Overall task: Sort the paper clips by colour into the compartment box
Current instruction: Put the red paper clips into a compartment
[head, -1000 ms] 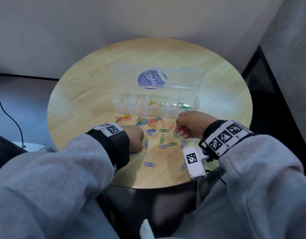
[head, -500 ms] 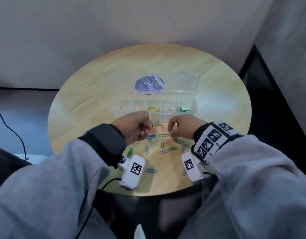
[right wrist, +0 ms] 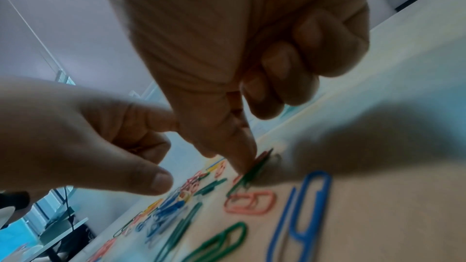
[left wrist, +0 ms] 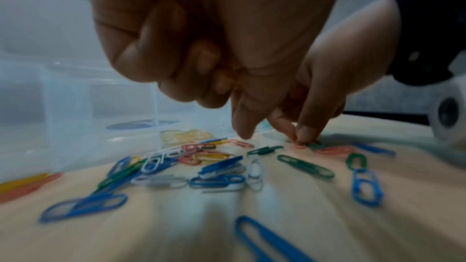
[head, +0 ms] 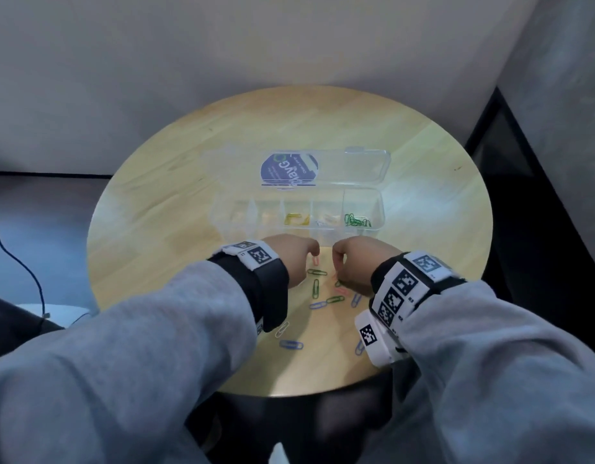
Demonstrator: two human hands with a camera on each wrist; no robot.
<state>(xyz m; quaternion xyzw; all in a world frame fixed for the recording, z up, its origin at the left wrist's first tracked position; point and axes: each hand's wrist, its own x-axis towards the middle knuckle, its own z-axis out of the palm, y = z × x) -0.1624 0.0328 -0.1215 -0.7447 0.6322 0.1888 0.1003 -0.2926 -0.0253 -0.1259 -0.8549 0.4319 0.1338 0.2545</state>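
Loose coloured paper clips (left wrist: 201,158) lie on the round wooden table (head: 189,212) in front of the clear compartment box (head: 380,212). Green clips (head: 356,221) fill its rightmost compartment and yellow clips (head: 296,218) a middle one. My right hand (head: 336,259) has its fingers curled, and its fingertips (right wrist: 246,166) press down on a pink clip (left wrist: 300,145) beside a green clip (right wrist: 254,172). Pink shows in its palm. My left hand (head: 311,251) hovers close by over the pile, fingers curled with a reddish glimpse between them (right wrist: 141,147).
The box lid (head: 323,169) lies open behind the compartments. Green (head: 318,272), blue (head: 291,344) and pink (right wrist: 249,202) clips are scattered toward the table's near edge. A cable (head: 21,256) hangs at the left. A wall stands behind the table.
Both hands have come together nearer the box front. My left hand has turned back-up again. My right hand has dropped its fingertips onto the clips.
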